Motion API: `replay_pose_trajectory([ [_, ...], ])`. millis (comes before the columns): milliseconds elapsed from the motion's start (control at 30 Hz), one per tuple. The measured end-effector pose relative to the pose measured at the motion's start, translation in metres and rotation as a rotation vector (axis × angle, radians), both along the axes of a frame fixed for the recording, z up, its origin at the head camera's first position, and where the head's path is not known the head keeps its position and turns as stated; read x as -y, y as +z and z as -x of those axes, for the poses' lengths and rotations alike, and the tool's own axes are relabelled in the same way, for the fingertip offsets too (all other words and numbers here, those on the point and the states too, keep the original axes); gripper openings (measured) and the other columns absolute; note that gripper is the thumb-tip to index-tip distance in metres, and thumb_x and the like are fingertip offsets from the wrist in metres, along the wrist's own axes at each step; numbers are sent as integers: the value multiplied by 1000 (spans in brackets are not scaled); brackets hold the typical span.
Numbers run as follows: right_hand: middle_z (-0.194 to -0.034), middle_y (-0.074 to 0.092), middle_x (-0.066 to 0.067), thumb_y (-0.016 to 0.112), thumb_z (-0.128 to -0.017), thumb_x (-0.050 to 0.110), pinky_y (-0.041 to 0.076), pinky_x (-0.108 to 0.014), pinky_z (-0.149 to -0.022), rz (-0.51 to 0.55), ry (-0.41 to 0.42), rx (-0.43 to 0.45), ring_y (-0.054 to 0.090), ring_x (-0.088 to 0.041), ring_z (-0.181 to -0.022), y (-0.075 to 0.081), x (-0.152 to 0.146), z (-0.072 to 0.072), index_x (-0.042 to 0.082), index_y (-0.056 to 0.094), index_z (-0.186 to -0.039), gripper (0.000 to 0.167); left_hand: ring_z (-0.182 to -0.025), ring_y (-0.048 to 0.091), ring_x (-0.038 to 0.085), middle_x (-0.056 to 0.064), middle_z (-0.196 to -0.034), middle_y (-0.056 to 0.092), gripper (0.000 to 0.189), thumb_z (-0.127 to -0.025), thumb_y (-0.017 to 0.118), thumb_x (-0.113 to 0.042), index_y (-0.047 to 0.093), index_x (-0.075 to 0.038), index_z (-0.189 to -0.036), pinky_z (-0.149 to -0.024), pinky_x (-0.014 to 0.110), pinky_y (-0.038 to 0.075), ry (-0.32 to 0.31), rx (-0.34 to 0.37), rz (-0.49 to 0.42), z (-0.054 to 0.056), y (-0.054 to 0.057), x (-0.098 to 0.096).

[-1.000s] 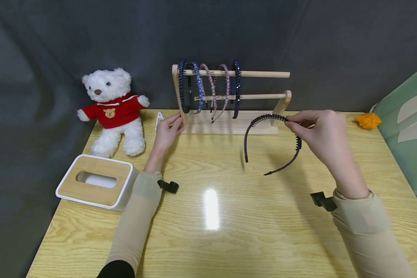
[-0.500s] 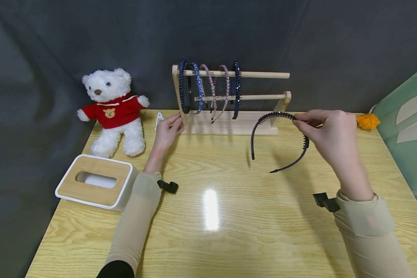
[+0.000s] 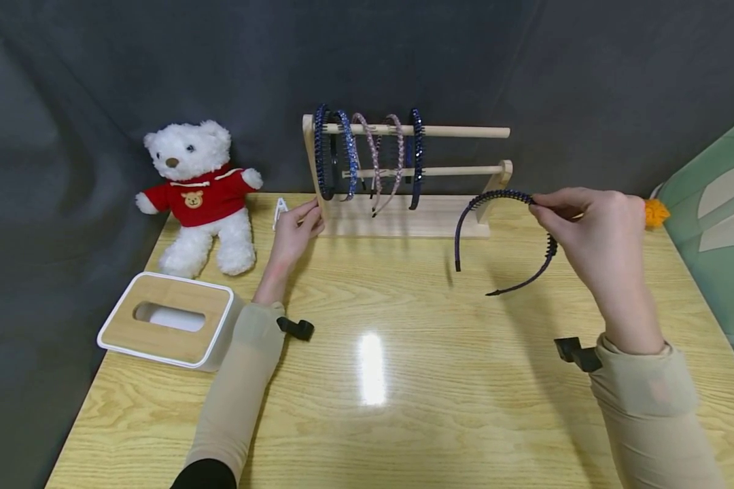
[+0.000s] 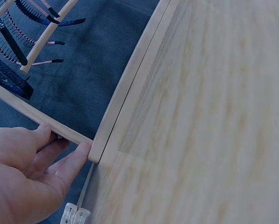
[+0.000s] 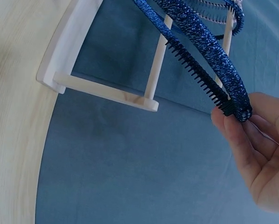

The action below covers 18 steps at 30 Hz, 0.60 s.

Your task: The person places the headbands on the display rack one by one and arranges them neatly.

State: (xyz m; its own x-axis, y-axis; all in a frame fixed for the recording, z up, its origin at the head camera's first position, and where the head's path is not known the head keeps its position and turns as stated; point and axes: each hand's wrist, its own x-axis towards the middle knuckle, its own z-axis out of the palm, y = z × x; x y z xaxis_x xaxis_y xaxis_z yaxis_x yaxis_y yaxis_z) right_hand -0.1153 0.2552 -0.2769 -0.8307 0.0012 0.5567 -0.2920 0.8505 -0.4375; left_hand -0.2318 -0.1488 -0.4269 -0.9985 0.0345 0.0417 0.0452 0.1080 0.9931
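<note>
My right hand (image 3: 599, 238) pinches a dark blue toothed headband (image 3: 465, 221) at its curved top, and the band's two ends hang free above the table. In the right wrist view this headband (image 5: 209, 49) looks glittery, with comb teeth along its inner side. The left hand (image 3: 295, 232) grips the lower part of the left upright on a wooden headband rack (image 3: 404, 216), also visible in the left wrist view, where thumb and fingers touch the upright (image 4: 60, 128). Several headbands hang from the rack's upper rod, among them a blue one (image 3: 350, 156) and a pink one (image 3: 399, 146).
A white teddy bear (image 3: 198, 197) in a red top sits at the back left, behind a tissue box (image 3: 220, 339) with a wooden lid. Beside the left hand lies a small white clip-like object (image 3: 279, 209). Something orange and fluffy (image 3: 656, 213) is at the back right.
My right hand has moved to the right and slightly up with the headband, away from the rack. The left hand and the rack have stayed where they were.
</note>
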Motion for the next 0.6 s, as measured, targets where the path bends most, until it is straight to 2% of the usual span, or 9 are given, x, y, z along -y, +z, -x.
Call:
replay_pose_trajectory([
  [133,-87,78,-21,85,-93,4,32,-2,-67,24,-20,-24,42,35,-72,3,-3,0,1,87,-98,7,-124,64,40,30,-140,63,39,-114,52,-6,55,3,-152,-103,28,61,-3,-1,1,0,0,1],
  [300,-87,79,-19,83,-95,8,32,-12,-63,27,-63,-40,42,35,-70,9,-8,-1,4,87,-99,7,-124,65,41,32,-135,64,39,-114,52,-7,55,3,-152,-103,29,61,-4,1,1,0,0,1],
  [467,-90,80,-14,82,-96,11,36,-3,-60,40,-91,-44,45,33,-69,12,-12,-2,5,88,-101,9,-123,65,41,32,-135,64,39,-114,53,-7,55,4,-152,-103,29,61,-2,-2,2,0,0,1],
  [567,-87,78,7,81,-95,11,38,0,-59,66,-113,-44,47,32,-68,13,-13,-3,6,88,-101,10,-124,65,41,30,-139,63,39,-114,53,-7,56,3,-151,-102,28,61,-4,-6,1,0,-1,1],
  [600,-85,75,18,81,-95,12,38,0,-59,76,-119,-43,48,31,-67,13,-13,-2,6,88,-101,10,-124,65,41,30,-139,63,39,-114,53,-7,56,4,-151,-102,28,62,-3,-6,0,0,-1,1],
])
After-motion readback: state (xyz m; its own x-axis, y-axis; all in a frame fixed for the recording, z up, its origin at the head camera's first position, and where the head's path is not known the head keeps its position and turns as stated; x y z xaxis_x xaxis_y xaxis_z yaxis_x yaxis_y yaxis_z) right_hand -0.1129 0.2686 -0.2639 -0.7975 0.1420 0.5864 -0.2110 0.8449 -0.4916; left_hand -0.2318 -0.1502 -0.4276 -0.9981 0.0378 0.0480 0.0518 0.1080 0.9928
